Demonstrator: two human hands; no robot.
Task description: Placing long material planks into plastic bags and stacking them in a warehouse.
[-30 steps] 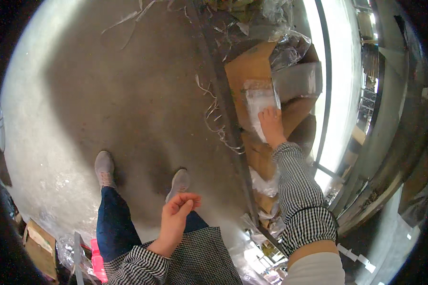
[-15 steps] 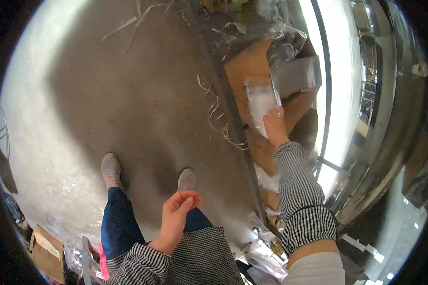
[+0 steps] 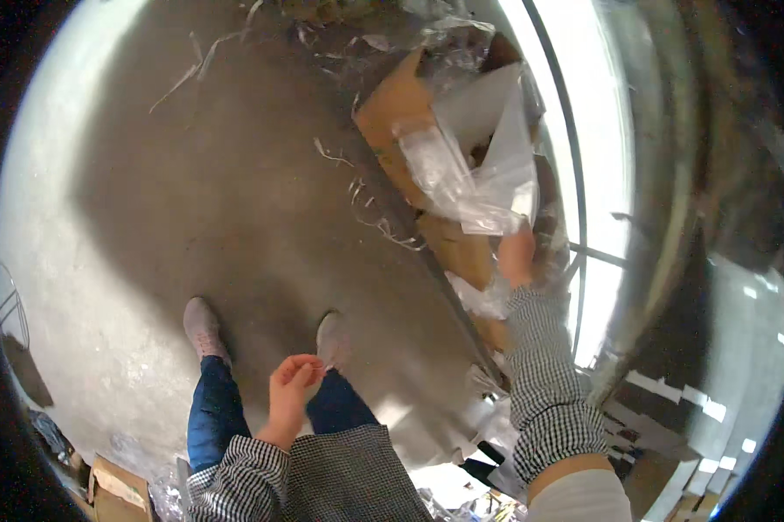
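Note:
Out to the right, my right hand (image 3: pixel 517 254) is closed on the edge of a clear plastic bag (image 3: pixel 505 170), which stretches up from my fingers. My grip is slightly blurred, and the fingertips are partly hidden. Against the bag lies a whitish plastic-wrapped piece (image 3: pixel 435 165), on top of brown cardboard (image 3: pixel 401 100). My left hand (image 3: pixel 292 387) hovers in front of my body, above my legs. Its thumb and fingers are pinched together; whatever may be between them is too small to make out.
A dark straight edge (image 3: pixel 409 222) separates the concrete floor (image 3: pixel 209 191) from the heap of cardboard and plastic. Pale strap scraps (image 3: pixel 379 222) lie along it. A bright light strip (image 3: pixel 575 130) runs at right. An open cardboard box (image 3: pixel 118 487) stands at lower left.
My right hand has closed on the clear plastic and pulled it up and to the right, stretching it over the cardboard. My left hand has shifted slightly left, still pinched. The view has turned somewhat.

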